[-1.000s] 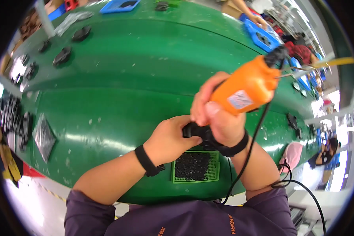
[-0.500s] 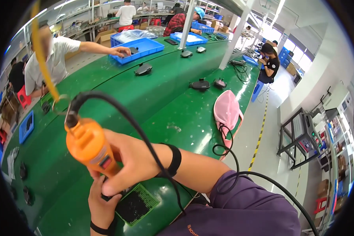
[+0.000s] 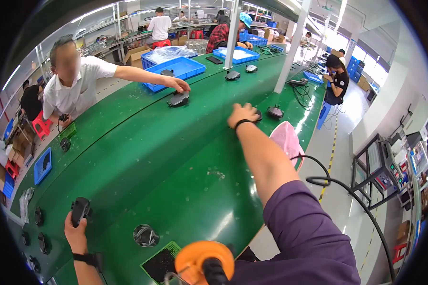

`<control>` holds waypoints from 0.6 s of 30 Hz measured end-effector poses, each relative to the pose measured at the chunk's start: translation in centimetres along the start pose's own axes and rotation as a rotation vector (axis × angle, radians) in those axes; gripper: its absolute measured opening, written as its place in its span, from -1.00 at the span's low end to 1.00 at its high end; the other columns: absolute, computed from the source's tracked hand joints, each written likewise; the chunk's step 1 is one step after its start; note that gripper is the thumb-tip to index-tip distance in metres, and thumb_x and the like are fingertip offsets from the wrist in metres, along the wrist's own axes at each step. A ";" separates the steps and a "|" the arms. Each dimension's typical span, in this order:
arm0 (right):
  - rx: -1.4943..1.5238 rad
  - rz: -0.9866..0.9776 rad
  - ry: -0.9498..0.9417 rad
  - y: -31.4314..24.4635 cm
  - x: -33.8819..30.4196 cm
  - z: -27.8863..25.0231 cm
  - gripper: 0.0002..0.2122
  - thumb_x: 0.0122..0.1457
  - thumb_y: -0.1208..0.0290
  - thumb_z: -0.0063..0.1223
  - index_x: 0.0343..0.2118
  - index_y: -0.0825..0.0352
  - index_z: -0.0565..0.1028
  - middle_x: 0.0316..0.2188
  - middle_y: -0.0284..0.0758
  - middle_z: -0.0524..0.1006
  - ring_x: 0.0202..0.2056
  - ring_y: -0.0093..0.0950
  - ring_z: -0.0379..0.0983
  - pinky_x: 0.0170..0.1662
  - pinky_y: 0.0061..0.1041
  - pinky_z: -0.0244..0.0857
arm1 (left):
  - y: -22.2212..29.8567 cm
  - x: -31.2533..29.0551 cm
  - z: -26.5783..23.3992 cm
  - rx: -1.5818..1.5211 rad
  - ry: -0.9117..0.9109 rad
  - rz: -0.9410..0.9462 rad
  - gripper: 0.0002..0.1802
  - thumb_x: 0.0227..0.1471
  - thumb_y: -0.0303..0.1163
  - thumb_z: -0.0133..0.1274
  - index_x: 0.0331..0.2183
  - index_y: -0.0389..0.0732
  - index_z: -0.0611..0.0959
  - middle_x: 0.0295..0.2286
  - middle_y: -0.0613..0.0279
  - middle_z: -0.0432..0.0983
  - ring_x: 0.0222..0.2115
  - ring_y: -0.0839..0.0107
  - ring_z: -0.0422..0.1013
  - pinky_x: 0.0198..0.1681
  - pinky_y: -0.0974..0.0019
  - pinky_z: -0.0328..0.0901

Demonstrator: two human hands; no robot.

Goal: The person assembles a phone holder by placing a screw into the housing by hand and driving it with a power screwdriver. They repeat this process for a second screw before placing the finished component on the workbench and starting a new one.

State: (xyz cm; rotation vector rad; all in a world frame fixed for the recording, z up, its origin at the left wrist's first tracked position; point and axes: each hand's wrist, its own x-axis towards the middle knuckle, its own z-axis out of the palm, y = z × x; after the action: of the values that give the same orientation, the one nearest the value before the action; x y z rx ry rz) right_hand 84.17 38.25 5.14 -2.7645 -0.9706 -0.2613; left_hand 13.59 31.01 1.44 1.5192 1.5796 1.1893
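Note:
At the left, my left hand (image 3: 76, 233) is closed round a black rounded device (image 3: 81, 212) with small side arms, held tilted above the bench. My right hand (image 3: 243, 115) reaches far across the bench, its fingers curled over another black device (image 3: 258, 115), which is mostly hidden beneath them. An orange electric screwdriver (image 3: 204, 261) hangs close at the lower middle, away from both hands. Beneath it a green mesh tray (image 3: 175, 247) holds small black pieces. Beside that tray lies a round black part (image 3: 146, 235) with a shiny, clear-looking covering.
A pink bag (image 3: 286, 138) sits at the bench's right edge, near a black cable (image 3: 347, 185). Beyond the raised strip, a person in white (image 3: 88, 78) reaches towards a black device (image 3: 178, 99) beside a blue bin (image 3: 188, 68). More black devices (image 3: 43, 242) stand at left.
My right hand has let go of the screwdriver and moved far forward onto a device. The screwdriver now hangs lower. My left hand has moved left and holds a device. The person opposite reaches further right.

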 end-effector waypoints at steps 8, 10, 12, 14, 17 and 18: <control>0.151 -0.124 0.029 9.5 6.4 6.2 -0.55 0.07 0.34 0.15 0.09 0.08 0.48 0.18 -0.11 0.39 0.11 -0.01 0.39 0.17 -0.14 0.30 | -7.1 4.5 -4.0 0.530 0.195 -0.045 -0.25 -0.03 -0.39 0.28 0.16 -0.45 0.41 0.04 -0.12 0.47 0.04 0.06 0.42 0.15 0.17 0.26; 0.148 -0.200 0.019 8.0 4.8 5.8 -0.59 0.04 0.36 0.18 0.01 0.16 0.52 0.02 -0.09 0.54 0.01 -0.06 0.50 0.09 -0.19 0.38 | -6.8 2.1 -4.7 0.593 0.391 0.047 -0.23 -0.03 -0.34 0.28 0.17 -0.43 0.40 0.08 -0.17 0.43 0.08 -0.01 0.38 0.18 0.15 0.23; 0.278 -0.329 0.034 4.1 2.3 3.7 -0.63 0.02 0.36 0.21 -0.05 0.21 0.53 -0.15 -0.15 0.59 -0.10 -0.15 0.55 -0.01 -0.22 0.42 | -0.9 -1.2 -3.7 0.541 0.343 0.117 -0.24 -0.02 -0.33 0.28 0.18 -0.38 0.41 0.11 -0.14 0.39 0.14 0.04 0.32 0.23 0.15 0.19; 0.570 -0.528 0.006 1.1 0.3 2.1 -0.72 0.04 0.37 0.22 -0.16 0.28 0.53 -0.41 -0.27 0.61 -0.32 -0.33 0.57 -0.22 -0.33 0.45 | 2.7 -2.1 -0.9 0.195 0.086 0.234 -0.42 0.06 -0.40 0.22 0.11 -0.35 0.50 -0.04 -0.06 0.53 -0.01 0.15 0.46 0.12 0.19 0.32; 0.962 -0.592 -0.533 -2.7 -5.3 -4.3 -0.86 0.15 0.40 0.16 -0.26 0.30 0.52 -0.52 -0.43 0.52 -0.46 -0.60 0.45 -0.38 -0.60 0.35 | 9.2 -3.6 2.9 0.171 0.024 0.261 -0.51 0.03 -0.33 0.28 0.00 -0.26 0.61 -0.09 0.08 0.59 -0.10 0.26 0.52 0.02 0.24 0.38; 0.979 -0.638 -0.576 -5.2 -8.2 -5.3 -0.86 0.15 0.40 0.16 -0.26 0.30 0.52 -0.52 -0.43 0.52 -0.46 -0.60 0.45 -0.38 -0.60 0.35 | 9.1 -4.0 3.0 0.073 -0.074 0.191 -0.49 0.03 -0.30 0.28 0.02 -0.26 0.60 -0.06 0.06 0.57 -0.08 0.23 0.50 0.04 0.23 0.36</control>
State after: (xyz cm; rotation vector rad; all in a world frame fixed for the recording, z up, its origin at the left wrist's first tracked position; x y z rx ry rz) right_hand 74.02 36.06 9.03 -1.5863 -1.5384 0.7626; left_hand 20.52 26.93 8.02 1.7736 1.4701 1.1735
